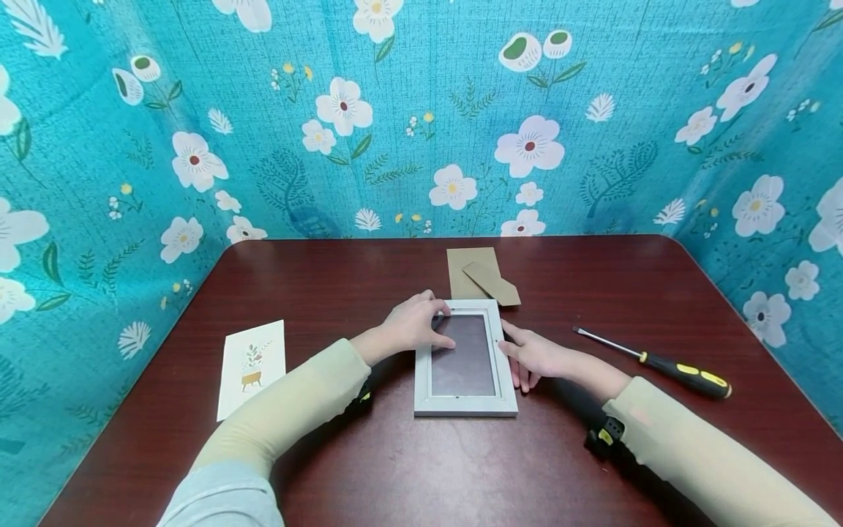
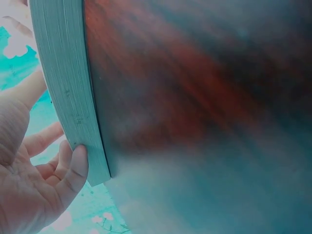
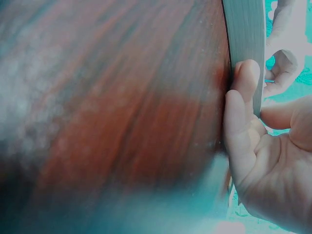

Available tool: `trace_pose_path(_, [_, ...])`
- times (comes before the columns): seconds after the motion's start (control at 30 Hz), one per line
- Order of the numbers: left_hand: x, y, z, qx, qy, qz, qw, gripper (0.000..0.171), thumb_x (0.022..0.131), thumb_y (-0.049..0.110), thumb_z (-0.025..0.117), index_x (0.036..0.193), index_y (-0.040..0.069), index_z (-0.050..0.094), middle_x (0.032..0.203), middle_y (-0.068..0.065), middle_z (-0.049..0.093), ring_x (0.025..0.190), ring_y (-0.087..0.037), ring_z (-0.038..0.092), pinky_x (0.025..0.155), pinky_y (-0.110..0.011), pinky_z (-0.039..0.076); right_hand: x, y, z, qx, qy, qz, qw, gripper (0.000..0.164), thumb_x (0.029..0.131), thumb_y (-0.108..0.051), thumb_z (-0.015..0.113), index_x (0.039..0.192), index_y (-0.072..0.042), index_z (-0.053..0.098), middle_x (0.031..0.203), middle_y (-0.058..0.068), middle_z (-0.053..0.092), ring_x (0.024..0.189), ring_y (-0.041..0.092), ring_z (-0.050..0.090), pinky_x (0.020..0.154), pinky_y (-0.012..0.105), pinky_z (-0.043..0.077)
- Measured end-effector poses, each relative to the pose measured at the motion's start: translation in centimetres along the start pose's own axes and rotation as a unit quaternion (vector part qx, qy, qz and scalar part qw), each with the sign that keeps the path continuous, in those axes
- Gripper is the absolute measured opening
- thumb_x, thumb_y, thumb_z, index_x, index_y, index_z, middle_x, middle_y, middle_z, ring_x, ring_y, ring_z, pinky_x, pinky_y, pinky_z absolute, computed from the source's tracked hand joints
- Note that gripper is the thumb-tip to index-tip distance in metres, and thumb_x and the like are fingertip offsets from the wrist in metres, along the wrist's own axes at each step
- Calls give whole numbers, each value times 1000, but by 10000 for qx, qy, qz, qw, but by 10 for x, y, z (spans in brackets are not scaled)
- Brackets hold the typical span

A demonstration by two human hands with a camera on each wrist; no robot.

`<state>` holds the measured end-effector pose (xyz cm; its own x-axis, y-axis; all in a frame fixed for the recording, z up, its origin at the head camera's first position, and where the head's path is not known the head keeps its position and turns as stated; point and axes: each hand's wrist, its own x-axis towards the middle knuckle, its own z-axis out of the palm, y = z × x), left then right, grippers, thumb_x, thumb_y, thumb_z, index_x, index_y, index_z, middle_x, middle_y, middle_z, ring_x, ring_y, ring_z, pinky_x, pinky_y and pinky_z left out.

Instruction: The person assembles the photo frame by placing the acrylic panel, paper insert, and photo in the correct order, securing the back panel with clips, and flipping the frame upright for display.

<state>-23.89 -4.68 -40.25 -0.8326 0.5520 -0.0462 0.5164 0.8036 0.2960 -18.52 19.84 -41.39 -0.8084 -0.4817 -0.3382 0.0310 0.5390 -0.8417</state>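
Observation:
A white picture frame [image 1: 466,406] lies on the table with a dark, glossy pane [image 1: 464,366] showing inside it. My left hand [image 1: 411,323] is bent over the frame's upper left, thumb and index finger apart, the thumb tip at the pane. In the left wrist view, a fingertip [image 2: 79,153] touches the frame's outer side. My right hand [image 1: 541,355] holds the right side, thumb on the top face and other fingers against the outer side. The right wrist view shows fingers [image 3: 247,78] on that side.
Behind the frame lies a brown backing board [image 1: 464,267] with a stand leg [image 1: 490,284]. A black-and-yellow screwdriver [image 1: 685,372] is at the right. To the left lies a card [image 1: 238,355] with a plant drawing. A floral cloth [image 1: 408,146] hangs behind the dark red table [image 1: 356,468].

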Motion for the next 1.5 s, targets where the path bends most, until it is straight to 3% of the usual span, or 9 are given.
trace_pose_path(0.77, [-2, 0, -1, 18, -79, 121, 9999, 56, 78, 49, 79, 120, 14, 65, 99, -3, 56, 84, -15, 50, 67, -28, 44, 1, 2, 0, -38, 19, -50, 10000, 60, 106, -11, 34, 152, 4, -1, 54, 11, 58, 41, 20, 57, 42, 37, 50])
trace_pose_path(1.03, [-5, -2, -7, -277, -257, 222, 9990, 51, 86, 43, 73, 124, 12, 63, 102, -6, 56, 84, -16, 49, 69, -29, 43, 1, 2, 0, -5, 30, -12, 10000, 61, 106, -11, 34, 151, 5, -3, 54, 11, 58, 41, 20, 57, 43, 38, 50])
trace_pose_path(1.17, [-9, -7, -12, -606, -351, 410, 9967, 48, 90, 38, 69, 127, 9, 60, 112, -8, 56, 89, -16, 53, 76, -28, 46, 1, 2, 0, -18, 21, 2, 10000, 61, 106, -11, 34, 151, 6, -4, 54, 11, 58, 42, 20, 57, 43, 38, 51])
trace_pose_path(1.33, [-19, -14, -22, -1047, -318, 626, 9920, 44, 92, 29, 68, 128, 5, 59, 124, -11, 56, 101, -21, 59, 87, -36, 48, 0, 1, 0, -16, 33, 6, 10000, 61, 106, -11, 34, 151, 6, -3, 54, 11, 58, 41, 20, 56, 44, 38, 51])
trace_pose_path(1.5, [-36, -29, -32, -957, -225, 609, 9933, 43, 93, 29, 67, 128, 6, 59, 124, -10, 56, 104, -21, 60, 91, -38, 48, 0, 0, 0, -24, 40, 6, 10000, 61, 106, -11, 34, 151, 5, -2, 54, 11, 58, 41, 20, 56, 43, 38, 51])
